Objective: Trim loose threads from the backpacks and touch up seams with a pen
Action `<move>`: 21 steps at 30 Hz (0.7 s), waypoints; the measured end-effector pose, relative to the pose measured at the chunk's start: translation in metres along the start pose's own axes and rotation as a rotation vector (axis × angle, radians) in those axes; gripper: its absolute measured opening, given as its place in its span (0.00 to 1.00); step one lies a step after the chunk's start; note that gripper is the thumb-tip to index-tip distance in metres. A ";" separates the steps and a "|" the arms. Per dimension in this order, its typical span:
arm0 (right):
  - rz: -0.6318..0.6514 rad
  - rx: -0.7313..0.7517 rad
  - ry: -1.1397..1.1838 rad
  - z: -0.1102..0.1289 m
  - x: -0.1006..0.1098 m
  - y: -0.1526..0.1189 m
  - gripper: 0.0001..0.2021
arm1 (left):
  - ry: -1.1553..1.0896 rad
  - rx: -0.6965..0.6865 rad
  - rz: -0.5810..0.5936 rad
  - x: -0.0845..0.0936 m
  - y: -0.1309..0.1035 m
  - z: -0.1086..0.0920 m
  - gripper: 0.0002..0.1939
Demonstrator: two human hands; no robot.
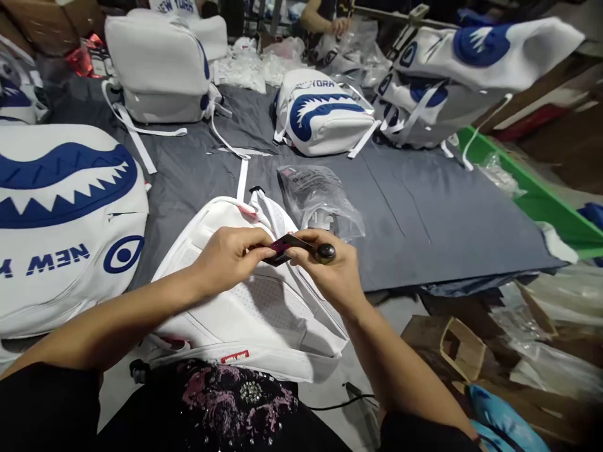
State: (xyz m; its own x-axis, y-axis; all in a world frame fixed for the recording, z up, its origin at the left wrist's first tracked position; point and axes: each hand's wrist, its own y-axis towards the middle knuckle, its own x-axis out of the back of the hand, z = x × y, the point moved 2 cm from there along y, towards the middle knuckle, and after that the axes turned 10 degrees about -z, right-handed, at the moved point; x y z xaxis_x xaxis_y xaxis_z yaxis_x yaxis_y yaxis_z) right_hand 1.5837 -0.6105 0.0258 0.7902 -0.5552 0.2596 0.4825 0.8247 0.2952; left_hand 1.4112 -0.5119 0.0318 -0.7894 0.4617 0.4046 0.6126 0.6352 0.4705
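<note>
My left hand (235,256) pinches one end of a small dark card (279,248) with pink print. The card's other end is between the thumb and fingers of my right hand (327,267). A tool with a round black end (325,253) also sits in my right hand; the rest of it is mostly hidden by the fingers. Both hands are above a white backpack (202,320), which lies with its straps and padded back upward at the table edge. A clear plastic bag (320,198) lies just beyond my right hand.
White and blue backpacks stand or lie on the grey table (405,207), at left (51,213), back left (160,69), centre (325,113) and right (452,75). Behind, a person's hand (340,26) is near plastic bags. A green bin (556,213) and cardboard boxes (443,342) are at right.
</note>
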 end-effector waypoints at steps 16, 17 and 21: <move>0.220 0.315 -0.099 -0.001 -0.041 0.003 0.06 | 0.108 -0.169 -0.120 0.038 -0.043 0.029 0.05; 0.129 0.295 -0.142 -0.004 -0.039 0.008 0.05 | 0.211 -0.166 -0.125 0.040 -0.043 0.029 0.06; -0.012 0.321 -0.288 -0.011 -0.036 0.029 0.06 | 0.674 0.041 0.000 0.046 -0.045 0.038 0.22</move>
State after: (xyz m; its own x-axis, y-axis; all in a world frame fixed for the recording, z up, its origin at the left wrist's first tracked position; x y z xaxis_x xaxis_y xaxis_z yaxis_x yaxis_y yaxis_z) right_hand 1.5732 -0.5649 0.0153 0.6257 -0.6093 0.4870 0.3125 0.7678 0.5593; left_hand 1.3460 -0.4956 -0.0009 -0.5843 -0.0173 0.8114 0.5997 0.6643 0.4460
